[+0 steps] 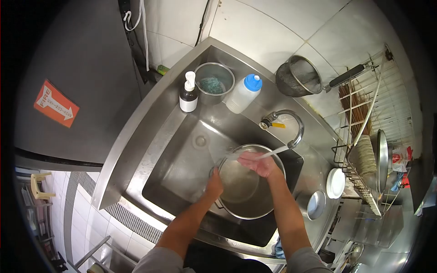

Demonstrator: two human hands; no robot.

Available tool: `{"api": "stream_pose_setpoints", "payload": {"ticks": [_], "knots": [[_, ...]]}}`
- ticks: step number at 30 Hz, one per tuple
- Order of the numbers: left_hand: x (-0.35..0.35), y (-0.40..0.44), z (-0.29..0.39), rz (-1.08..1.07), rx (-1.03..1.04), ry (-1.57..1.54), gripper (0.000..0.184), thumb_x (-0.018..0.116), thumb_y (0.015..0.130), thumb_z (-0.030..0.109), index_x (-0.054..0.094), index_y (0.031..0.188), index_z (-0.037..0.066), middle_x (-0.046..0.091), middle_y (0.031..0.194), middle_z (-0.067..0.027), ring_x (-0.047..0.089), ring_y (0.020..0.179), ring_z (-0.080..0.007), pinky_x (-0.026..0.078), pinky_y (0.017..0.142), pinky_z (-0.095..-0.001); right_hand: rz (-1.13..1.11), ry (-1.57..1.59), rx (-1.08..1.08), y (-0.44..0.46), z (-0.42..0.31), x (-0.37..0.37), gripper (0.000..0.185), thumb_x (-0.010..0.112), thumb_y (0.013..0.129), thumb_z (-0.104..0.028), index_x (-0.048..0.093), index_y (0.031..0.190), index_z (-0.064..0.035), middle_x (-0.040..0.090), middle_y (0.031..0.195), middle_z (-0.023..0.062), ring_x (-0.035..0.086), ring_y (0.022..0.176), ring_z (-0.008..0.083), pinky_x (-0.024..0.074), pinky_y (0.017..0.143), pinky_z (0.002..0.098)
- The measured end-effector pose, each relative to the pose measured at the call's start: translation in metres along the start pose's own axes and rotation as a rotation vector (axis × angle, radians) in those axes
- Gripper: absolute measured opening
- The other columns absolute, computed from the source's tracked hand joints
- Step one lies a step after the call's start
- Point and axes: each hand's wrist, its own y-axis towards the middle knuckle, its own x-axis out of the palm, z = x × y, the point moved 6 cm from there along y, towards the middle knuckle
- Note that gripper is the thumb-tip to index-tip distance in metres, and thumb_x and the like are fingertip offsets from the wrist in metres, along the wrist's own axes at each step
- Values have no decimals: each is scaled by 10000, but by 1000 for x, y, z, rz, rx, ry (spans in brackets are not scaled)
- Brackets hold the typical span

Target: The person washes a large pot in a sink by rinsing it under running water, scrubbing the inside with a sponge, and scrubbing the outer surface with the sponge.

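Presently, the metal pot [260,201] stands in the sink [175,159]. The left hand [214,184] grips the pot's left rim. The right hand [257,164] is open, fingers extended, above the pot's interior, in the water stream [276,152] from the tap [298,132]. Beyond the pot: a blue-capped bottle [243,94]. Right of the pot: white plates [336,183].

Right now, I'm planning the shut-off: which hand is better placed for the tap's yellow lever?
Probably the right hand: it's open under running water, nearer the yellow lever, while the left hand is at the rim of the pot.
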Motion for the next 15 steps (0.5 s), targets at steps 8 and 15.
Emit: {"api": "stream_pose_setpoints", "payload": {"ticks": [8, 15], "knots": [[0, 65, 53, -26, 203, 103, 444, 513, 893, 113, 437, 1323, 35, 569, 1214, -233, 556, 1094, -416, 453, 931, -476, 48, -201, -7, -2, 8, 17, 432, 551, 925, -255, 546, 1180, 94, 617, 1147, 234, 609, 1078, 364, 511, 933, 438], [-26, -9, 37, 354, 303, -128, 568, 696, 803, 171, 469, 1312, 62, 528, 1269, -180, 461, 1213, -377, 399, 1009, -464, 48, 83, 3, 3, 13, -5, 503, 490, 941, -291, 483, 1224, 125, 585, 1192, 251, 581, 1119, 377, 485, 973, 439]]}}
